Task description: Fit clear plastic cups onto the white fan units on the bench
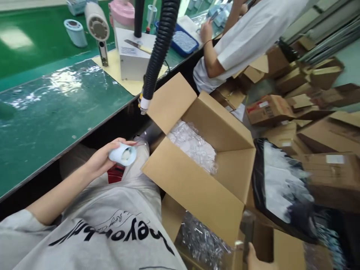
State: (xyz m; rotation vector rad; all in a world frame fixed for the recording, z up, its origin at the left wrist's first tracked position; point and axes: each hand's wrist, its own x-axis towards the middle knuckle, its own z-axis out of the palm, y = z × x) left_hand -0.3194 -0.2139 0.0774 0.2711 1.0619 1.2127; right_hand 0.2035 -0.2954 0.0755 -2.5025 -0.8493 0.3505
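Note:
My left hand (104, 157) is closed around a small pale blue plastic cup-shaped part (123, 154), held over my lap just below the edge of the green workbench (56, 108). My right hand (254, 259) shows only partly at the bottom edge, low beside the open cardboard box (202, 176); its fingers are hidden. The box holds clear plastic-bagged parts (194, 144). A second box below it holds more clear bags (201, 240).
A black ribbed hose (159, 52) hangs over the bench edge. A white device (132, 56), a pale blue part (75, 33) and a blue tray (184, 41) sit on the bench. A co-worker in a white shirt (253, 33) sits ahead. Cardboard boxes (309, 112) and a black bag (284, 187) crowd the right.

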